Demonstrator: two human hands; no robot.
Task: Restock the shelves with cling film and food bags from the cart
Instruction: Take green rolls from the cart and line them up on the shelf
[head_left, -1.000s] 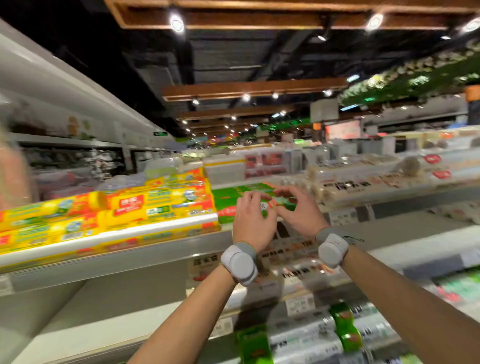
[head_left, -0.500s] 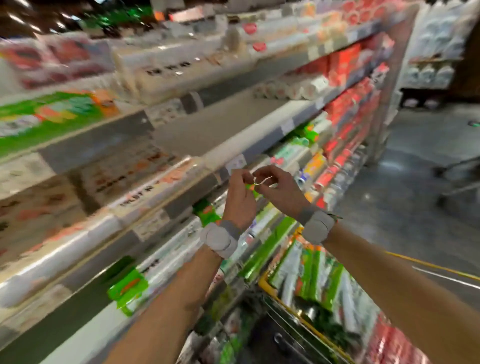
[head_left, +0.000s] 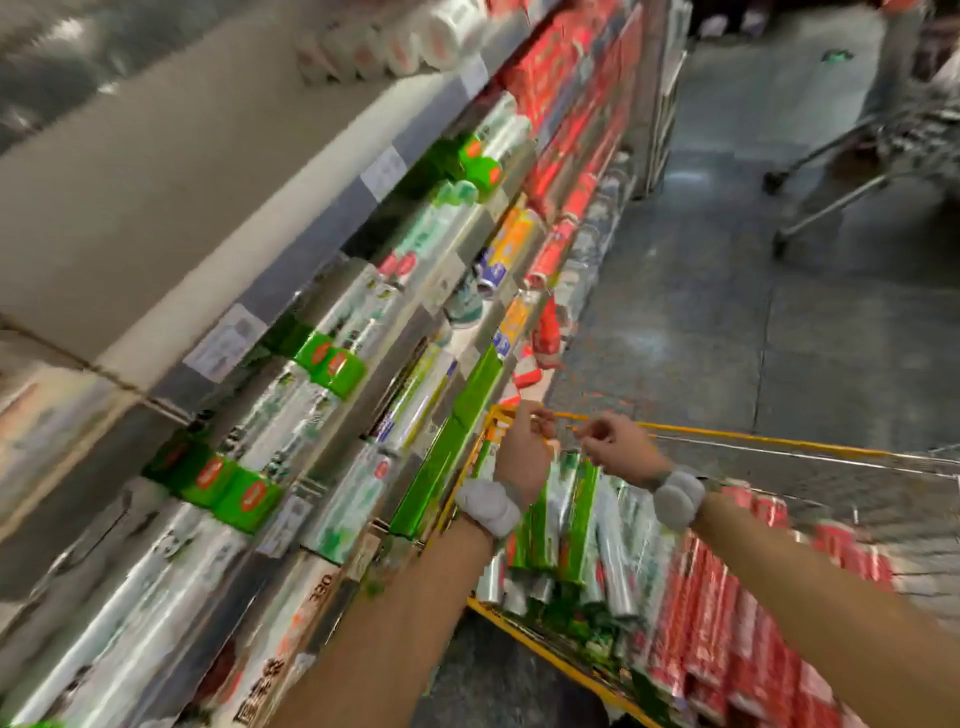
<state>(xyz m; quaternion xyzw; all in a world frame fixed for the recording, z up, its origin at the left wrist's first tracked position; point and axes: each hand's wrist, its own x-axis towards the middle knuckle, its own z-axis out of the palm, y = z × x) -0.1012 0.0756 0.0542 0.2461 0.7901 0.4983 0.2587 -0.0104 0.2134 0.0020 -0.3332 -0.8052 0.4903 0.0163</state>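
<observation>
My left hand (head_left: 522, 449) and my right hand (head_left: 618, 447) hover close together over the near left corner of the yellow-rimmed cart (head_left: 727, 434). Both have their fingers curled in a pinch, and a thin strip (head_left: 569, 428) seems to run between them, though blur hides its detail. Under the hands the cart holds green-and-clear cling film rolls (head_left: 576, 525) and red packs (head_left: 727, 623). On the left, the shelves (head_left: 332, 364) carry similar rolls with green end labels.
A wide shelf board (head_left: 156, 208) with price tags runs diagonally above the rolls. Red boxes (head_left: 571, 104) fill the far shelves. A second metal trolley (head_left: 857, 171) stands on the grey floor at the upper right.
My view has swung down from the top shelf to the cart. Both hands came down with it, from the green packs on the shelf to above the cart, and have drawn slightly apart.
</observation>
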